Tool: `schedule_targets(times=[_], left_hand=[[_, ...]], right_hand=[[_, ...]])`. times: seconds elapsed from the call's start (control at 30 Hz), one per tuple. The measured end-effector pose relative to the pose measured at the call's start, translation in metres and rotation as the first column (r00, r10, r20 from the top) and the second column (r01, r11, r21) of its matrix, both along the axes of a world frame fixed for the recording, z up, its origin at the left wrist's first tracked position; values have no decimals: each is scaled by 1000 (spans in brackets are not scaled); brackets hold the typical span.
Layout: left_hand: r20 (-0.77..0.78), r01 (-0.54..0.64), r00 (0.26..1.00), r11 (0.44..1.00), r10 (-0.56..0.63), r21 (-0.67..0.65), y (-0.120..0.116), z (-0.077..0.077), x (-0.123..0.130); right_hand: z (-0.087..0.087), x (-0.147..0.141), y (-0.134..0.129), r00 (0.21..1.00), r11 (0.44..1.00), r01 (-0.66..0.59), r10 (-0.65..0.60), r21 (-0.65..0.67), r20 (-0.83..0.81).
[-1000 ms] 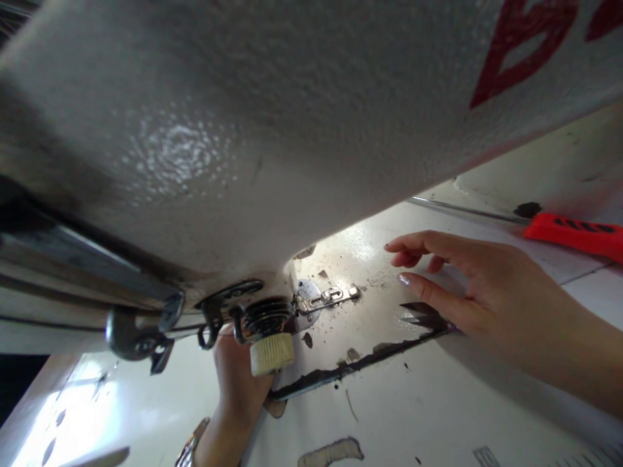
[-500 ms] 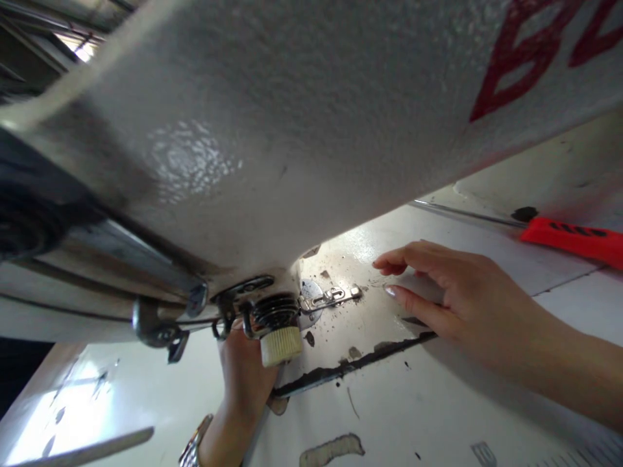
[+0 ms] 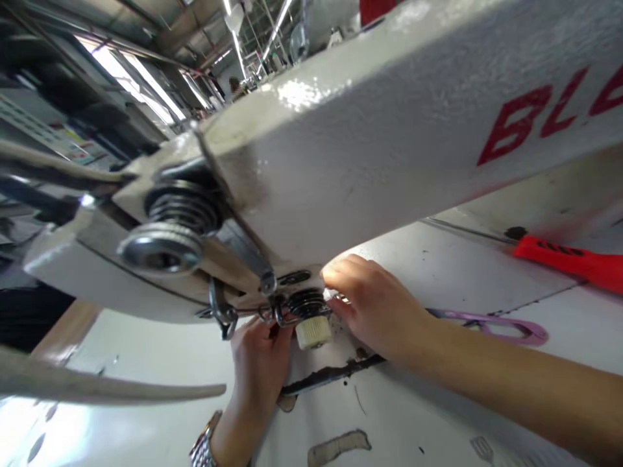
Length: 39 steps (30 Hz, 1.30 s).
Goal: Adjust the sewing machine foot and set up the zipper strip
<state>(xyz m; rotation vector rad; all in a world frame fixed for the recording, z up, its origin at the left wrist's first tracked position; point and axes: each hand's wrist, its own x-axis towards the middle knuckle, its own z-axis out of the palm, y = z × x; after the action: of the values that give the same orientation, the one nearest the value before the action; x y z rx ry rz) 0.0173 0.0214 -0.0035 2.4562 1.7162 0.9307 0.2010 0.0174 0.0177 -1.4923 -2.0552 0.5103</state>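
A pale sewing machine head [image 3: 370, 143] with red letters spans the view. My left hand [image 3: 263, 360], with a metal watch [image 3: 204, 441] on its wrist, is under the machine's needle end, left of the cream ribbed knob [image 3: 314, 332]; its fingertips are partly hidden behind machine parts. My right hand [image 3: 367, 295] reaches in from the right, just beside the knob, its fingers bent and close together near the needle area. Whatever lies between the fingertips of either hand is hidden or too small to name.
A red-handled tool [image 3: 569, 259] with a metal shaft lies at the right. Purple-handled scissors [image 3: 520, 329] rest behind my right forearm. A round metal tension knob [image 3: 163, 250] juts out at the left. Ceiling lights and a distant person appear beyond the machine.
My right hand has moved left to the needle area, its fingers closer together. The view has drawn back and up, showing more of the machine, the room and the purple scissors.
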Motion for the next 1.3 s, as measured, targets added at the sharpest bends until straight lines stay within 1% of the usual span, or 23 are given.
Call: schedule_targets(times=[0.1,0.17,0.23,0.27,0.37,0.43,0.47,0.5,0.57,0.67,0.77,0.83,0.87,0.93,0.97,1.0,1.03,1.07,1.1,1.17,1.2,1.23,1.3], left_hand=[[59,185,980,979,-191,89,-6,6,3],[81,302,947,947,-312,112,-11,9,4],[93,382,915,917,-393,117,-17,11,5],[106,409,901,905,-421,116,-19,12,6],[174,471,858,875,-483,108,-23,14,9],[190,510,834,855,-519,97,-23,15,9],[178,527,826,845,-535,93,-23,15,9],[157,543,820,835,-550,88,-23,15,8],[116,557,817,825,-565,93,-22,15,5],[104,576,803,809,-587,113,-20,15,1],[95,589,788,790,-608,170,-18,18,-1],[84,594,782,780,-617,200,-19,23,0],[84,596,779,776,-621,206,-19,25,0],[89,607,770,768,-632,205,-21,28,2],[93,614,763,763,-639,203,-21,29,2],[94,622,757,756,-647,203,-21,29,2],[92,629,750,750,-655,206,-22,29,2],[86,636,745,743,-662,207,-22,29,2],[78,643,740,737,-668,208,-22,29,2],[59,655,731,723,-680,220,-22,29,2],[44,663,726,714,-687,225,-23,30,2],[23,671,720,704,-694,231,-23,31,2],[-33,684,715,689,-698,239,-25,34,3]], right_hand=[[1,1,-13,999,999,19,-22,-51,-49],[0,-1,-20,999,1000,2,-3,-6,-34],[-3,-4,-25,999,990,-29,30,140,-11],[-5,-5,-26,999,972,-42,43,231,-1],[-11,-5,-29,997,879,-75,77,472,14],[-13,-3,-31,994,832,-100,107,545,18],[-14,-1,-33,992,826,-107,122,553,10],[-13,0,-35,991,832,-109,134,544,-5],[-12,4,-40,990,867,-92,132,490,-47],[-11,15,-50,995,903,-50,82,426,-58],[-10,35,-59,998,911,-33,6,410,66],[-5,52,-64,984,942,2,-63,337,168],[-1,61,-66,974,961,46,-104,273,202],[8,74,-71,953,987,152,-159,47,259],[12,79,-73,941,978,189,-155,-90,301],[14,83,-75,925,953,215,-128,-214,357],[14,85,-77,905,926,223,-79,-306,419],[13,86,-78,878,910,214,-21,-354,478],[10,87,-80,846,917,189,30,-352,532],[3,87,-81,787,961,79,103,-266,608],[2,86,-81,771,974,18,129,-224,624],[3,84,-81,763,980,-31,151,-198,629],[15,78,-79,760,978,-75,184,-197,624]])
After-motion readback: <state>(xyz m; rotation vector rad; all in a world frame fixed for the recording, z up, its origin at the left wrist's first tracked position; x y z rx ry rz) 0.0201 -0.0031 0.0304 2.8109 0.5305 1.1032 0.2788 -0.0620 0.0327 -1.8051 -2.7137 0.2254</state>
